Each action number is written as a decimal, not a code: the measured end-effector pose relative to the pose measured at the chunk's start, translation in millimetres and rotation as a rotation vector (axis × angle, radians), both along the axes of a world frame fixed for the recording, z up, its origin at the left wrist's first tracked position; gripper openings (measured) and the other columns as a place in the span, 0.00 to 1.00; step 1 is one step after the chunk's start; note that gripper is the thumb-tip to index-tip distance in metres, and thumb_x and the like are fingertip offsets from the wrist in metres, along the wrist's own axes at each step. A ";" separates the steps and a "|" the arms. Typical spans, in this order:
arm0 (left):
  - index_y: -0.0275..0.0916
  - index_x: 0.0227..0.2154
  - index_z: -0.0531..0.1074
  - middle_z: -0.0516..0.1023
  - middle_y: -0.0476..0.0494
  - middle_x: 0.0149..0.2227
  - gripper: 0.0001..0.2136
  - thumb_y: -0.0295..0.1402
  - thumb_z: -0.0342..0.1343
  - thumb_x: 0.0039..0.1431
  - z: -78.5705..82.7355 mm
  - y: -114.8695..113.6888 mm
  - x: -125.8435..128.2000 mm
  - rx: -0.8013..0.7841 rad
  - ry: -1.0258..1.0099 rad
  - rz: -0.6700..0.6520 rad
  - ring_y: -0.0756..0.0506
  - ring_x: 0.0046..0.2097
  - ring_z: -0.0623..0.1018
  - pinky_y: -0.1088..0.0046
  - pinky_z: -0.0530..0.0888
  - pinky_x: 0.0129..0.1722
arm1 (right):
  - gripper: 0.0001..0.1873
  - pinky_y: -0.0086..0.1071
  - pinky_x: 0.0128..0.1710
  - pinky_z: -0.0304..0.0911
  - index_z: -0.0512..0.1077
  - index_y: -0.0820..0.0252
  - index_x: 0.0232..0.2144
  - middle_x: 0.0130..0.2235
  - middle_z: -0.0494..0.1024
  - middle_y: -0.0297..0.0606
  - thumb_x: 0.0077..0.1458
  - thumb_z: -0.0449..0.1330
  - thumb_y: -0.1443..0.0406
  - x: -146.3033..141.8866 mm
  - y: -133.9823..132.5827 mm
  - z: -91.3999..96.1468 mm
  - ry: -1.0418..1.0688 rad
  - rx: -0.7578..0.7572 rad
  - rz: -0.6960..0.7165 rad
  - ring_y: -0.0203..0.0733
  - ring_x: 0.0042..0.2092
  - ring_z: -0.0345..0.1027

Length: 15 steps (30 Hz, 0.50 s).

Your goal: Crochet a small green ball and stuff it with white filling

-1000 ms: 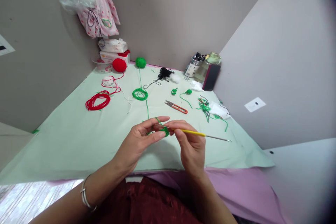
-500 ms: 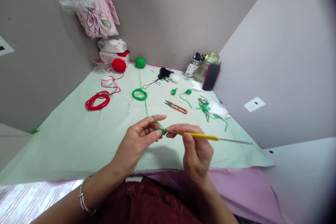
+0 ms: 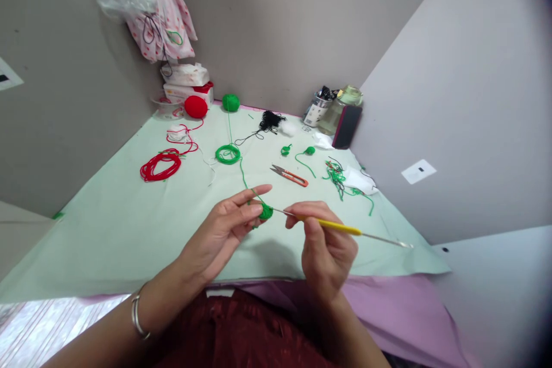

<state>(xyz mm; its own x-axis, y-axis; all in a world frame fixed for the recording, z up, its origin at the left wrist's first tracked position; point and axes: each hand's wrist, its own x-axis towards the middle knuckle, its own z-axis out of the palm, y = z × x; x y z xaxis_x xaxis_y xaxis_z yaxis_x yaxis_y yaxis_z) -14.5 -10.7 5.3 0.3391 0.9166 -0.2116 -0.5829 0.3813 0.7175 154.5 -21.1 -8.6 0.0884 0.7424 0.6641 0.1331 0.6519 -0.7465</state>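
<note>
Between thumb and fingers, my left hand (image 3: 228, 221) pinches a small green crochet piece (image 3: 266, 212). Green yarn (image 3: 244, 175) runs from its raised index finger back to a loose green coil (image 3: 227, 154), and on to a green yarn ball (image 3: 231, 103). My right hand (image 3: 325, 244) is closed round a crochet hook with a yellow handle (image 3: 336, 226). The hook's left metal tip meets the edge of the green piece; its other metal end points right, free. Whether a loop sits on the tip is too small to tell.
Orange-handled thread snips (image 3: 290, 176) lie beyond my hands. Two small green pieces (image 3: 309, 150), black yarn (image 3: 271, 121) and yarn scraps (image 3: 338, 178) lie farther back. Red yarn (image 3: 160, 165) is at left. A phone (image 3: 347, 127) leans against a jar (image 3: 331, 117) near the right wall.
My right hand has moved slightly right with the hook, away from my left fingers. More of the green piece shows now, and the yarn from the coil hangs slacker.
</note>
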 end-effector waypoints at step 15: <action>0.48 0.45 0.85 0.75 0.50 0.35 0.13 0.34 0.69 0.57 4.6 -1.2 -2.5 0.141 0.182 0.047 0.49 0.41 0.71 0.73 0.65 0.48 | 0.11 0.32 0.34 0.68 0.82 0.54 0.38 0.35 0.80 0.35 0.69 0.59 0.64 2.1 2.8 5.2 0.336 -0.256 0.202 0.35 0.32 0.72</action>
